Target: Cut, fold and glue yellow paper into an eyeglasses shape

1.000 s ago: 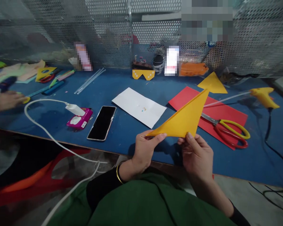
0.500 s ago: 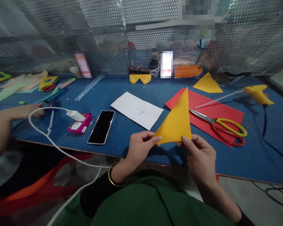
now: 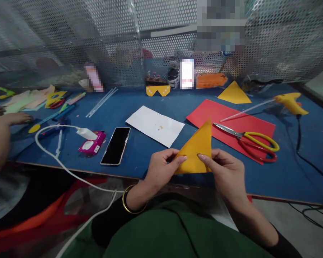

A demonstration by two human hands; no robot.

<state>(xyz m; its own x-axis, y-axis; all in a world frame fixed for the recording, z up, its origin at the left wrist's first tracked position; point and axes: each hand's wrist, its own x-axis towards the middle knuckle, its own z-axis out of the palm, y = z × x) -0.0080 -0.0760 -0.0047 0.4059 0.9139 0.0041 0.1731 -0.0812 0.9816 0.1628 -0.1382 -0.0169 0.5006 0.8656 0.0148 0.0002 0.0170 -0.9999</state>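
Between my two hands is a folded yellow paper triangle (image 3: 196,152), its tip pointing up and away from me over the front edge of the table. My left hand (image 3: 163,168) pinches its left side, thumb on top and fingers behind. On its right side my right hand (image 3: 226,173) pinches the paper the same way. Just beyond the paper lies a red sheet (image 3: 204,111), with scissors (image 3: 240,136) on it, blades open and yellow and red handles to the right. A white sheet (image 3: 154,125) lies left of the red one.
A phone (image 3: 115,146) and a purple power socket (image 3: 93,143) with a white cable are at left. A yellow glue gun (image 3: 289,102) sits at right. Another yellow triangle (image 3: 234,93) lies behind. At far left is a co-worker's hand (image 3: 18,118).
The paper triangle has come lower and nearer to me, and my thumbs now lie higher on its face. The co-worker's hand has moved left, and a yellow oval piece now shows beside it.
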